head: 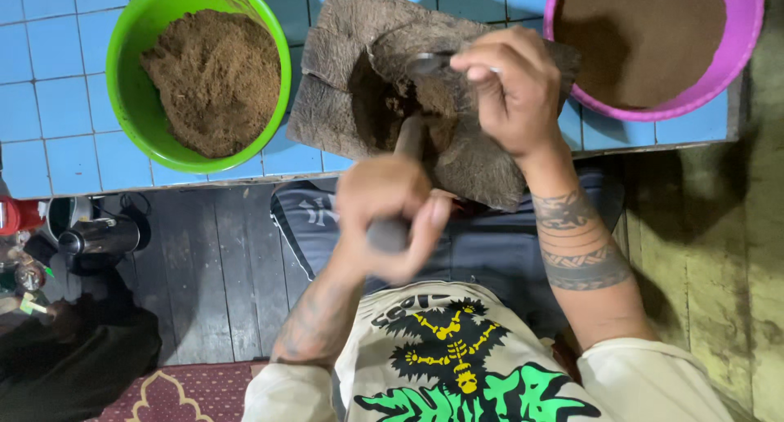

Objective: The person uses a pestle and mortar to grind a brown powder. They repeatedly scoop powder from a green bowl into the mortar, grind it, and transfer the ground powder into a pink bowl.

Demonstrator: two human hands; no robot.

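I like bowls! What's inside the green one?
The green bowl holds a heap of brown powder. Its bottom is hidden under the heap.

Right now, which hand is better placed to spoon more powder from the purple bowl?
The right hand: it holds the spoon beside the purple bowl. The left hand grips the pestle in the stone mortar.

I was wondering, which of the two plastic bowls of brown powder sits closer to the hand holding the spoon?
The purple bowl at the counter's right end, just beside the right hand with the spoon. The green bowl stands at the far left, beyond the stone mortar.
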